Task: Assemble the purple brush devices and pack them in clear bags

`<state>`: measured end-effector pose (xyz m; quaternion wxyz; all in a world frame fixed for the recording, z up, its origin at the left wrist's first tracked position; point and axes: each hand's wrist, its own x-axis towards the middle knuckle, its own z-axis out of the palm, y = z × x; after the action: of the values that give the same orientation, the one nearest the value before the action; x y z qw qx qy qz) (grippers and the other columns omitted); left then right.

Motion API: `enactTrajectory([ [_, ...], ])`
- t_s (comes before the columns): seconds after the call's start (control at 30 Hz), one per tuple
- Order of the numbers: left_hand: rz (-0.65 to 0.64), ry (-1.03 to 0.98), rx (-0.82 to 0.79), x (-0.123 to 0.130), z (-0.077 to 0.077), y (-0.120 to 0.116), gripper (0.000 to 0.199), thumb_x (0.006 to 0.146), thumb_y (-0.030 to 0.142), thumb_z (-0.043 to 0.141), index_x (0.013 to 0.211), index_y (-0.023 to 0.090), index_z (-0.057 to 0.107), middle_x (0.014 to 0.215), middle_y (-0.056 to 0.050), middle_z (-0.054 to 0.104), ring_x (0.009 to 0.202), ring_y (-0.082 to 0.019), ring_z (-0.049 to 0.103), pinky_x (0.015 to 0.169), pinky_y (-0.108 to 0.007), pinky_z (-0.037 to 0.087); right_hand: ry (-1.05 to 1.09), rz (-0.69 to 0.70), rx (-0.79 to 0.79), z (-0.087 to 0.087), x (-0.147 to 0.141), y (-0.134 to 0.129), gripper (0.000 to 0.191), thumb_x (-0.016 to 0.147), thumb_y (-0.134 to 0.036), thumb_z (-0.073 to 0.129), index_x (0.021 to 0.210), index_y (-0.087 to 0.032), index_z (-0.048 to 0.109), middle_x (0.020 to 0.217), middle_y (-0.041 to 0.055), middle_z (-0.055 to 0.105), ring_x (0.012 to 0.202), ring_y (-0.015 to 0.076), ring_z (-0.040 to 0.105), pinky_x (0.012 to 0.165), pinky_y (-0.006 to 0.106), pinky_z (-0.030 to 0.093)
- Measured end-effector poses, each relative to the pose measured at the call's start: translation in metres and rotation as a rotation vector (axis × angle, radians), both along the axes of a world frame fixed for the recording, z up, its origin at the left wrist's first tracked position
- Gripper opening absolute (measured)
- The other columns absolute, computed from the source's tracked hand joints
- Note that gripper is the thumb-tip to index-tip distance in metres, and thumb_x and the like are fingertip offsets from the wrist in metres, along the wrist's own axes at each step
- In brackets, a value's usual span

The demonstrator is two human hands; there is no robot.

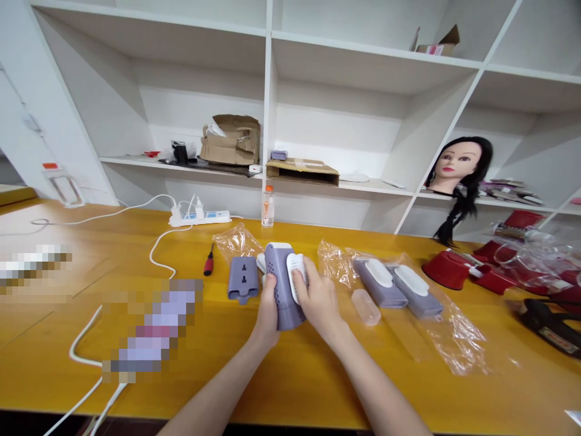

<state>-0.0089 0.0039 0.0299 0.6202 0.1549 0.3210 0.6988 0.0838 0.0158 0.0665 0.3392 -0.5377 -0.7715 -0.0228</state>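
A purple-grey device (280,290) with a white top and small holes in its side is held tilted above the table, between both hands. My left hand (267,312) grips its left side, thumb on the perforated face. On the right side, my right hand (320,297) presses a white oval piece (295,280) against the device, its thumb on the ribbed surface. Just left of the hands lies a purple-grey holder (244,278) with two keyhole slots. A clear plastic cap (365,307) rests to the right, near two similar purple-grey devices (385,284) with white ovals.
A red screwdriver (209,264), plastic bags (238,241), a power strip (206,218) and a clear bottle (268,207) are on the table (218,381). Red parts (447,269) and a black tool (551,327) lie right. Shelves (345,60) behind hold boxes and a mannequin head (456,163).
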Motion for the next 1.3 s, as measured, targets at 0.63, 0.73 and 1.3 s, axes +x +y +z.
enactTrajectory([
  [0.63,-0.040,0.126,0.102,0.007,-0.020,0.001,0.033,0.080,0.038,0.052,0.102,0.016,0.062,0.114,-0.008,0.062,0.120,-0.019,0.043,0.100,-0.027,0.032,0.073,-0.038,0.100,-0.014,0.003,0.001,0.039,0.087,-0.036,0.032,0.111,-0.011,0.053,0.079,0.0101,0.070,0.065,0.0211,0.065,0.057,0.025,0.042],
  [0.73,-0.063,0.083,0.036,0.008,-0.017,-0.001,0.036,0.080,0.041,0.051,0.104,0.016,0.061,0.113,-0.008,0.062,0.116,-0.020,0.048,0.098,-0.028,0.035,0.054,-0.052,0.021,-0.009,0.000,0.000,0.038,0.088,-0.038,0.033,0.111,-0.014,0.052,0.076,0.0089,0.069,0.065,0.0217,0.064,0.058,0.026,0.042],
  [1.3,-0.405,-0.071,-0.044,-0.001,0.003,-0.006,0.044,0.077,0.042,0.051,0.115,0.020,0.053,0.101,-0.008,0.067,0.095,-0.026,0.062,0.086,-0.041,0.045,-0.402,-0.560,-0.425,-0.032,0.116,0.010,0.034,0.084,-0.017,0.036,0.112,-0.006,0.050,0.097,0.0233,0.059,0.090,0.0326,0.060,0.069,0.041,0.044],
])
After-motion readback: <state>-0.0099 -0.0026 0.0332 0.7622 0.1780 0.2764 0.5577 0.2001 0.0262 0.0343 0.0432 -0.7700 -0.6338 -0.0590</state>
